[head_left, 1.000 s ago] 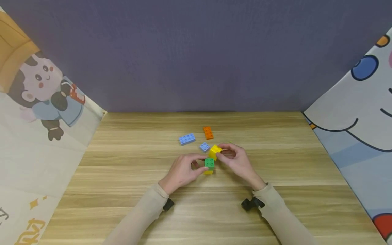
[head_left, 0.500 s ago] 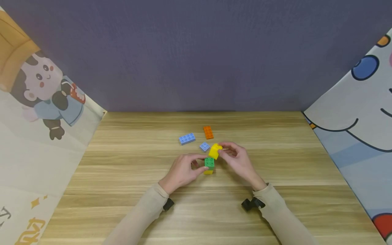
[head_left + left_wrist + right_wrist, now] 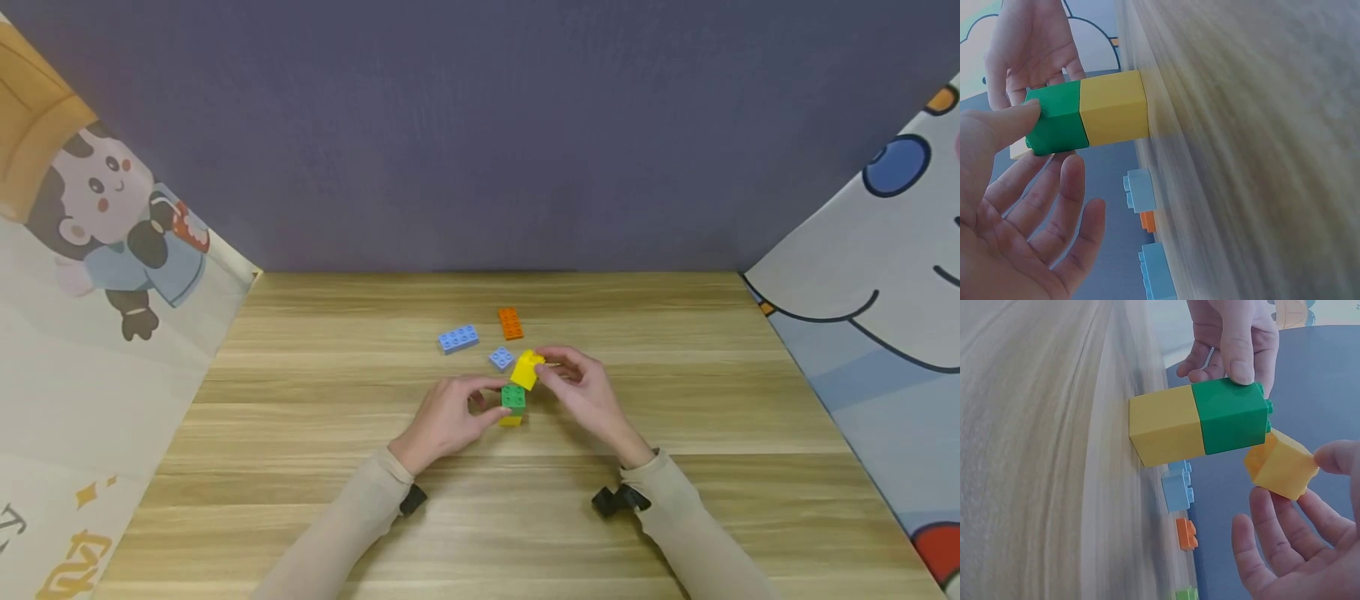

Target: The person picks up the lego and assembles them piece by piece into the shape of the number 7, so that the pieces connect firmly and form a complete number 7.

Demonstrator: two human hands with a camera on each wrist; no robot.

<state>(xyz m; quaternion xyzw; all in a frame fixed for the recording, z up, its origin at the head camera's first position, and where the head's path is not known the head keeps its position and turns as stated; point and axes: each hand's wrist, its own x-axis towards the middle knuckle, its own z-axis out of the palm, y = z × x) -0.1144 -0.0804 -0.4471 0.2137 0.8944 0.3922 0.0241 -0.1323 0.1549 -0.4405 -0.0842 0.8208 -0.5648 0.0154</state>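
Observation:
A green building block [image 3: 1232,415] sits on top of a yellow block [image 3: 1163,422], the two forming an upright stack on the wooden table. My left hand [image 3: 450,417] pinches the green block between thumb and fingers. Just beyond the stack, my right hand [image 3: 585,396] pinches a second yellow block [image 3: 1285,465] between thumb and fingertips. That block is tilted, its hollow underside facing the green studs, and its lower edge is right by the top of the green block. In the left wrist view it is mostly hidden behind the green one.
Behind the stack lie a small light-blue block [image 3: 502,358], a longer light-blue block [image 3: 458,339] and a flat orange block [image 3: 511,323]. The right wrist view also catches a light-green block [image 3: 1187,594] at its bottom edge. A dark wall [image 3: 480,150] borders the table's far side.
The yellow block in my right hand has tilted and risen slightly over the past second. My left hand and the stack have stayed in place.

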